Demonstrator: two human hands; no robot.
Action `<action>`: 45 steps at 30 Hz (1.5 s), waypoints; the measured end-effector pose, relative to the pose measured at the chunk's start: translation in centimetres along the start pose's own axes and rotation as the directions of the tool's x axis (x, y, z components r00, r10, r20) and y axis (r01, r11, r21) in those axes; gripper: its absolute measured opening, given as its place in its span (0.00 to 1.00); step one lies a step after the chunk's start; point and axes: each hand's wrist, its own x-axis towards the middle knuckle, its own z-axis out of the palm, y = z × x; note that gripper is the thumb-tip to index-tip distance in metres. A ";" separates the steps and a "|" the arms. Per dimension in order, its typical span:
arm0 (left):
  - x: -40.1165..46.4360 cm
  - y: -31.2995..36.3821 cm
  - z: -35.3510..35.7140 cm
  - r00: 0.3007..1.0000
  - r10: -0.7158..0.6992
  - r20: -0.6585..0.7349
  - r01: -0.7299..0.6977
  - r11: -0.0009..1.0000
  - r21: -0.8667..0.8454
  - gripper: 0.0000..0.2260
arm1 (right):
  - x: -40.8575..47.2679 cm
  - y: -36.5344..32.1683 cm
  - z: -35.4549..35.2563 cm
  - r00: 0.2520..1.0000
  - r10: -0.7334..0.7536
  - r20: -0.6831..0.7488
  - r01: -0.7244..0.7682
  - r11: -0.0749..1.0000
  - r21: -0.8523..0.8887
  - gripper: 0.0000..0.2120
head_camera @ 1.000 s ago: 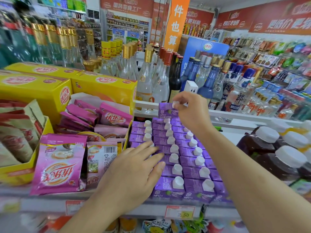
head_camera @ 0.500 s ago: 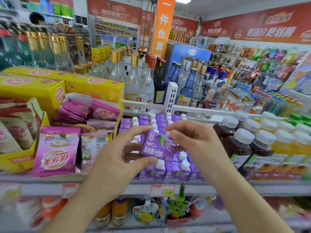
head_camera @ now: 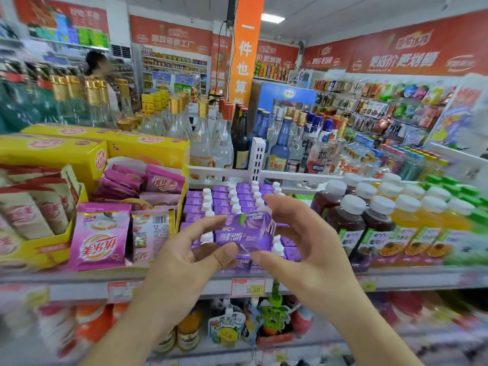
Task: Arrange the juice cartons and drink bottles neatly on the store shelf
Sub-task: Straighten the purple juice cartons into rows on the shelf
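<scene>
1. Two bare hands hold one small purple juice carton (head_camera: 244, 232) in the air, just in front of the shelf edge (head_camera: 184, 285) and above the front row of cartons.
2. The left hand (head_camera: 182, 262) grasps the carton's left side, with its thumb under the lower edge and its fingers stretched toward the top.
3. The right hand (head_camera: 303, 249) curls round the carton's right side, its fingers over the top corner and its thumb at the bottom.
4. The held carton is tilted, its printed face toward the camera; motion blur smears the print.
5. Behind it, rows of purple white-capped cartons (head_camera: 227, 199) stand packed on the shelf.
6. To their right stand dark and orange juice bottles with white caps (head_camera: 380, 220).
7. To the left, pink snack pouches (head_camera: 100, 236) lean in a yellow cardboard tray (head_camera: 52, 249).
8. Glass liquor bottles (head_camera: 211, 143) stand behind a white divider rail (head_camera: 224, 171).
9. A price tag (head_camera: 248, 286) hangs on the shelf edge below the hands.
</scene>
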 end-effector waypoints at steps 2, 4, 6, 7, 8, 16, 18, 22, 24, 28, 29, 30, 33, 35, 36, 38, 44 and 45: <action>-0.4 0.3 0.2 0.999 -0.019 0.028 0.019 1.000 0.008 0.21 | -0.1 -0.4 0.3 0.999 -0.036 -0.035 0.034 0.998 -0.058 0.33; -0.8 0.6 0.5 0.995 -0.048 0.092 0.051 0.998 -0.031 0.17 | -0.4 -0.6 0.5 0.997 -0.066 -0.049 0.059 0.990 -0.125 0.32; -1.1 0.7 0.7 0.983 -0.101 0.154 0.123 0.983 -0.134 0.16 | -0.8 -0.8 0.8 0.997 -0.071 -0.045 0.061 0.980 -0.191 0.31; -1.2 0.7 0.8 0.978 -0.117 0.174 0.149 0.973 -0.178 0.17 | -1.0 -0.9 0.9 0.997 -0.067 -0.043 0.056 0.973 -0.224 0.31; -1.3 0.4 0.9 0.974 -0.121 0.191 0.158 0.968 -0.194 0.18 | -1.3 -0.8 1.0 0.997 -0.065 -0.040 0.052 0.966 -0.254 0.31; -2.7 -3.1 1.8 0.949 -0.158 0.273 0.245 0.915 -0.321 0.17 | -4.9 2.0 0.4 0.999 -0.019 0.039 0.030 0.950 -0.312 0.34; -2.8 -3.9 2.2 0.935 -0.157 0.319 0.273 0.892 -0.360 0.20 | -5.9 3.0 0.2 0.999 0.016 0.028 -0.006 0.954 -0.299 0.34; -3.1 -5.1 3.3 0.913 -0.154 0.378 0.308 0.866 -0.393 0.19 | -7.3 4.2 -0.2 0.997 0.061 -0.044 -0.071 0.958 -0.277 0.33; -3.0 -5.6 3.8 0.911 -0.170 0.376 0.314 0.877 -0.363 0.18 | -7.6 4.5 -0.5 0.995 0.053 -0.079 -0.073 0.958 -0.277 0.32; -2.7 -5.6 4.7 0.935 -0.232 0.267 0.318 0.882 -0.347 0.16 | -8.2 5.0 -1.3 0.993 0.070 -0.097 -0.097 0.948 -0.304 0.31; -2.7 -5.7 4.9 0.942 -0.230 0.246 0.304 0.895 -0.326 0.15 | -8.4 5.1 -1.5 0.992 0.076 -0.097 -0.102 0.949 -0.299 0.31; -2.7 -5.7 5.0 0.950 -0.225 0.218 0.283 0.914 -0.290 0.14 | -8.5 5.1 -1.6 0.992 0.077 -0.098 -0.103 0.950 -0.296 0.31; -2.6 -6.1 5.0 0.973 -0.203 0.107 0.220 0.958 -0.185 0.11 | -8.5 5.3 -1.8 0.993 0.072 -0.088 -0.096 0.948 -0.305 0.31; -2.6 -6.1 4.9 0.976 -0.198 0.088 0.210 0.966 -0.154 0.10 | -8.5 5.3 -1.9 0.993 0.075 -0.090 -0.099 0.948 -0.303 0.31; -2.6 -6.0 4.9 0.975 -0.203 0.088 0.214 0.967 -0.140 0.10 | -8.5 5.4 -1.9 0.993 0.078 -0.094 -0.103 0.948 -0.302 0.31; -2.7 -5.7 4.9 0.973 -0.213 0.091 0.222 0.970 -0.098 0.11 | -8.5 5.4 -1.8 0.992 0.078 -0.097 -0.104 0.948 -0.302 0.31; -2.7 -5.7 4.9 0.929 -0.254 0.270 0.257 0.966 0.027 0.18 | -8.0 5.5 -0.3 0.996 0.025 -0.085 -0.049 0.954 -0.295 0.30; -2.7 -5.8 4.8 0.920 -0.256 0.296 0.258 0.966 0.032 0.19 | -7.9 5.5 -0.1 0.997 0.033 -0.074 -0.053 0.956 -0.289 0.30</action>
